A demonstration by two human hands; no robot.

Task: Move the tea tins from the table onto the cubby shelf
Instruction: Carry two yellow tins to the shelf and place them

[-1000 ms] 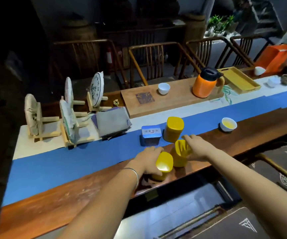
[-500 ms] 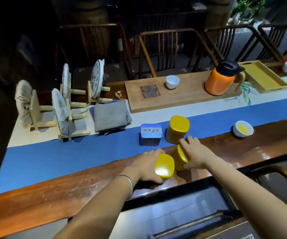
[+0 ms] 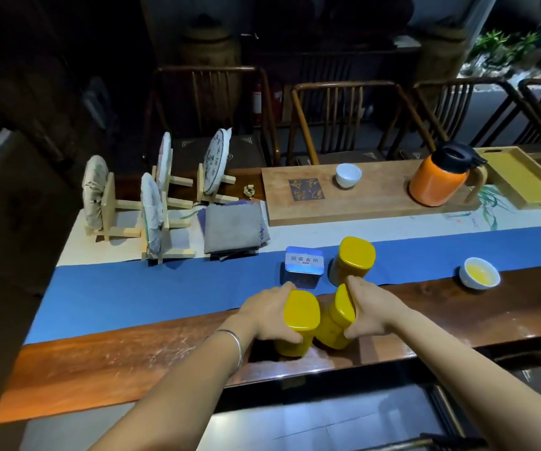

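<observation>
The left hand (image 3: 264, 315) is gripping a yellow tea tin (image 3: 298, 320) from its left side, fingers curled round the body just below the lid. The right hand (image 3: 371, 309) is gripping a second yellow tin (image 3: 336, 323) from the right, and this one is tilting toward the first, so the two tins are touching or nearly touching near their bases. Both are sitting at the near edge of the wooden tabletop (image 3: 132, 362), in front of the blue runner (image 3: 149, 284).

Just behind the hands, a third yellow tin (image 3: 355, 260) is standing upright on the runner, with a small blue tin (image 3: 304, 266) just beside it on its left. A white cup of yellow tea (image 3: 479, 273) is sitting well off to the right, at the runner's edge.

Farther back, a wooden tray (image 3: 344, 203) is carrying an empty white cup (image 3: 348, 175) and an orange flask (image 3: 440, 179). A folded grey cloth (image 3: 233, 229) is lying to the left of the tray, and wrapped tea cakes on wooden stands (image 3: 152, 206) are lining up beyond it. A silver bangle (image 3: 235, 346) is circling the left wrist.
</observation>
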